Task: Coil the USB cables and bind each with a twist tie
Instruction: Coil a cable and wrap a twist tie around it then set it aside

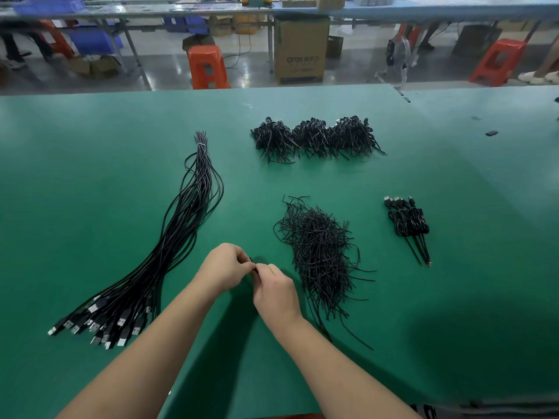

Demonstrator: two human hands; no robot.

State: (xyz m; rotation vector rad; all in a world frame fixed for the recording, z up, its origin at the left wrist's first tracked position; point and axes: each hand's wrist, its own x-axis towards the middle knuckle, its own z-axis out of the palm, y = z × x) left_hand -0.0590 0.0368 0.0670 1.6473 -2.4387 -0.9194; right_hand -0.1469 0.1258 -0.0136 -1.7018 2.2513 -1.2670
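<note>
My left hand point(225, 266) and my right hand point(273, 290) meet over the green table point(90, 176), fingertips together, pinching a small black piece, apparently a coiled cable with a twist tie point(254, 267); most of it is hidden by the fingers. A long bundle of uncoiled black USB cables point(169, 243) lies to the left, plugs toward me. A loose heap of black twist ties point(320, 255) lies right of my hands. A few coiled, tied cables point(408, 222) lie further right.
Three large piles of bound cables point(314, 139) sit in a row at the back of the table. Small dark bits point(491, 133) lie at the far right. Beyond the table edge are red stools point(207, 68), a cardboard box point(301, 49) and other benches.
</note>
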